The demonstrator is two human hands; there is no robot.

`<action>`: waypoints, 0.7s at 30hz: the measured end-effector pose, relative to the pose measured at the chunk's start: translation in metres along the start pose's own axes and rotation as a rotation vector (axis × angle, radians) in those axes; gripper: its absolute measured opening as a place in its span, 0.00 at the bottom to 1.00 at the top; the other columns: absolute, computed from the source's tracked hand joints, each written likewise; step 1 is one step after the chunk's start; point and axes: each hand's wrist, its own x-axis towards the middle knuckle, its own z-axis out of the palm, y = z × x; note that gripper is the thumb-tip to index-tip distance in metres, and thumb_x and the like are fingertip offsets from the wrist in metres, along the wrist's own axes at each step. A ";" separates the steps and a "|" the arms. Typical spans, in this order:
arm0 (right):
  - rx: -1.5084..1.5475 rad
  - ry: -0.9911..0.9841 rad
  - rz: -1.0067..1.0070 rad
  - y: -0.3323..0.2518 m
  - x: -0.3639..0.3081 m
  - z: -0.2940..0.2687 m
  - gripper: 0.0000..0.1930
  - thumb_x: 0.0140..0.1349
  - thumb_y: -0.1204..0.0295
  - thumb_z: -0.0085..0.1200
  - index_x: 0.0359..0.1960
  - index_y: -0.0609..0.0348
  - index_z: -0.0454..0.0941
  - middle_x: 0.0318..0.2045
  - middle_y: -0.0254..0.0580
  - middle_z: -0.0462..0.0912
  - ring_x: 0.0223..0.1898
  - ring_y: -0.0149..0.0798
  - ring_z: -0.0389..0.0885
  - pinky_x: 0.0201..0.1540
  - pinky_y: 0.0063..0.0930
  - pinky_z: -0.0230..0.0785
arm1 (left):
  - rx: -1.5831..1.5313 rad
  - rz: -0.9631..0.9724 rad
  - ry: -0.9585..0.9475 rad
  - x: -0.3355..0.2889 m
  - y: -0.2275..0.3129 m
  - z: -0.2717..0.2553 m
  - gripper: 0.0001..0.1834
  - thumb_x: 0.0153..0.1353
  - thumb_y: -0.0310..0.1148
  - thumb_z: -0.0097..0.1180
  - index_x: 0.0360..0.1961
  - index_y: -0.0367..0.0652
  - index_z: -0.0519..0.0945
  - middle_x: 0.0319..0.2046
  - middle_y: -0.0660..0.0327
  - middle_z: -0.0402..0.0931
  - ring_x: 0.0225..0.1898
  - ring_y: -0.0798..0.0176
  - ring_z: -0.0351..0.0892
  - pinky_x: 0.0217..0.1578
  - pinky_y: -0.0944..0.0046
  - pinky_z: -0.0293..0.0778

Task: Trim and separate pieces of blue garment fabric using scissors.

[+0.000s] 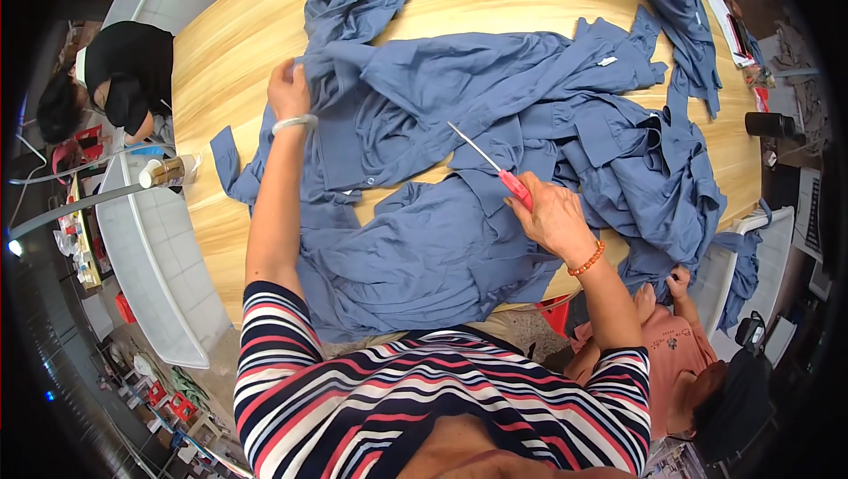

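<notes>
Blue garments (424, 249) lie crumpled and overlapping in front of me, with collars, cuffs and small pale labels showing. My left hand (289, 92), with a pale bangle at the wrist, has its fingers closed on the edge of a blue garment (340, 73) at the far left of the heap. Wrapped in my right hand (558, 214), which wears an orange bead bracelet, is a tool with a red handle and thin pointed metal shaft (475, 148). Its tip points up and left over the cloth. Whether it is an awl or closed scissors, I cannot tell.
The garments rest on a wood-patterned table (238, 15) with a curved edge. A co-worker in black (128, 73) bends at the left; another in a pink top (676, 338) handles blue cloth at the lower right. A cup (166, 171) and black cylinder (767, 125) stand near opposite edges.
</notes>
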 end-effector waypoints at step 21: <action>-0.156 -0.163 0.017 -0.003 0.034 0.008 0.17 0.59 0.59 0.55 0.37 0.61 0.73 0.23 0.56 0.79 0.30 0.59 0.79 0.34 0.48 0.70 | -1.186 -1.007 -0.692 -0.136 0.041 0.081 0.07 0.63 0.29 0.55 0.31 0.39 0.71 0.31 0.60 0.75 0.42 0.45 0.81 0.49 0.49 0.78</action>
